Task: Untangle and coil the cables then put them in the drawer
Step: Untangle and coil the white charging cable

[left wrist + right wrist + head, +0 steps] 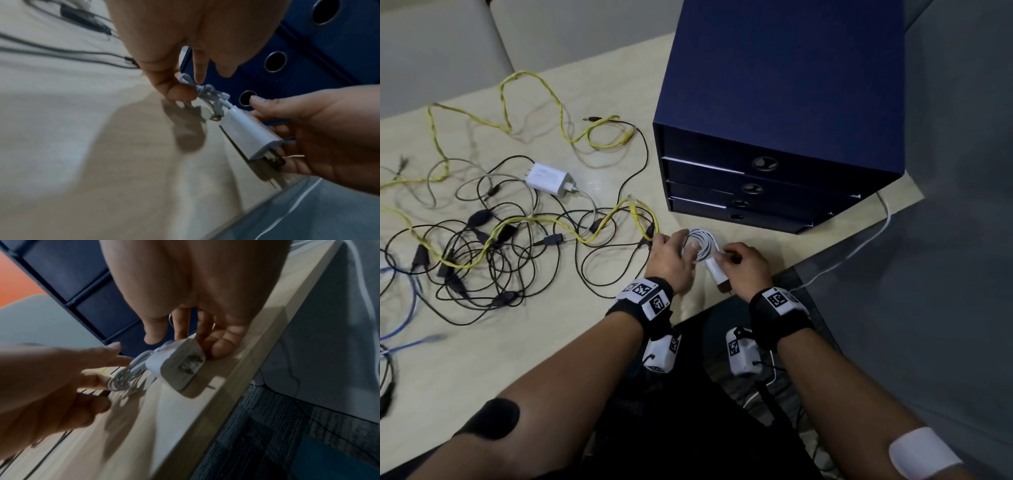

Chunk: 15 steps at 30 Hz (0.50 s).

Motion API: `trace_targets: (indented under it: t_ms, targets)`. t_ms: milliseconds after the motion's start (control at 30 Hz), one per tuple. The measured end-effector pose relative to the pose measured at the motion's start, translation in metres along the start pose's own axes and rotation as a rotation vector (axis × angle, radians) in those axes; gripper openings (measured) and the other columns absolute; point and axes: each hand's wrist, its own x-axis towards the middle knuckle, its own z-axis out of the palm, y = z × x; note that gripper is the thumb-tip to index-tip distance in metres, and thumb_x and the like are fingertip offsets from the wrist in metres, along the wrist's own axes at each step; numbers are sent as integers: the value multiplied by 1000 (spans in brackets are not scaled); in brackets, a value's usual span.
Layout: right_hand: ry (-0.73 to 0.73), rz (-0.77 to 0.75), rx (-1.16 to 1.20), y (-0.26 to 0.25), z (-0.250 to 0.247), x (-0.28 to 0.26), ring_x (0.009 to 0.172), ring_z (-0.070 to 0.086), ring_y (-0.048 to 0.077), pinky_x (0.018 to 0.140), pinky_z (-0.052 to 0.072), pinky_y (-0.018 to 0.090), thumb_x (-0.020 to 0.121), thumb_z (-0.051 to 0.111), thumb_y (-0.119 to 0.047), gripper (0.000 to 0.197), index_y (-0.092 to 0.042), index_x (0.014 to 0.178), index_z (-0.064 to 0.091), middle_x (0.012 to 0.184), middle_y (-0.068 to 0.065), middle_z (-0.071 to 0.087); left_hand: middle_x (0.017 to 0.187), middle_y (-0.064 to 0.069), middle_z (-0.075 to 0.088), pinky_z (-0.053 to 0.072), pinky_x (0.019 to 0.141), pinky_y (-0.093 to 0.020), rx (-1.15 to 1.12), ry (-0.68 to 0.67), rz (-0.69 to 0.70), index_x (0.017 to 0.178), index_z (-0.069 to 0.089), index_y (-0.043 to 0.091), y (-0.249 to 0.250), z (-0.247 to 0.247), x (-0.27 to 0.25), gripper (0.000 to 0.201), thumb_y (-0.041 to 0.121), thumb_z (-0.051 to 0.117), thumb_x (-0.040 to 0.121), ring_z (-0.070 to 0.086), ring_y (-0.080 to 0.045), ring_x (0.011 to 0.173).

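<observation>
A white cable coil [702, 245] lies on the table in front of the blue drawer unit [774, 113], joined to a white charger plug [717, 274]. My left hand [671, 255] pinches the coil [202, 92] between thumb and fingers. My right hand [744, 265] holds the charger plug [251, 134] by its sides, prongs toward me [179, 366]. All drawers of the unit look closed. A tangle of black cables [482, 250], a yellow cable [534, 116] and a second white charger [549, 179] lie to the left.
The table edge [756, 284] runs just under my hands. A blue cable [400, 329] lies at the far left. A thin white cord [859, 246] hangs off the table's right corner. Grey cushions sit behind the table [534, 359].
</observation>
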Motion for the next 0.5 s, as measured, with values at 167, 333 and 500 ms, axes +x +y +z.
trace_targets:
  t_ms: [167, 333, 500]
  targets:
    - [3, 36, 31, 4, -6, 1, 99, 60, 22, 89, 48, 31, 90, 62, -39, 30, -15, 109, 64, 106, 4, 66, 143, -18, 38, 34, 105, -39, 199, -133, 14, 150, 20, 32, -3, -18, -7, 55, 46, 35, 99, 41, -34, 129]
    - [79, -25, 22, -5, -15, 1, 90, 58, 20, 78, 41, 24, 90, 63, -35, 27, -12, 102, 65, 101, 7, 65, 132, -15, 55, 41, 98, -36, 293, -206, 36, 149, 26, 27, -9, -48, -15, 56, 41, 42, 97, 51, -31, 120]
    - [79, -180, 88, -57, -16, -3, 81, 61, 21, 75, 49, 29, 88, 65, -26, 10, -16, 87, 64, 87, 3, 66, 110, -2, 67, 46, 69, -23, 122, -150, 72, 128, 55, 27, -5, -111, -36, 34, 36, 49, 96, 62, -18, 70]
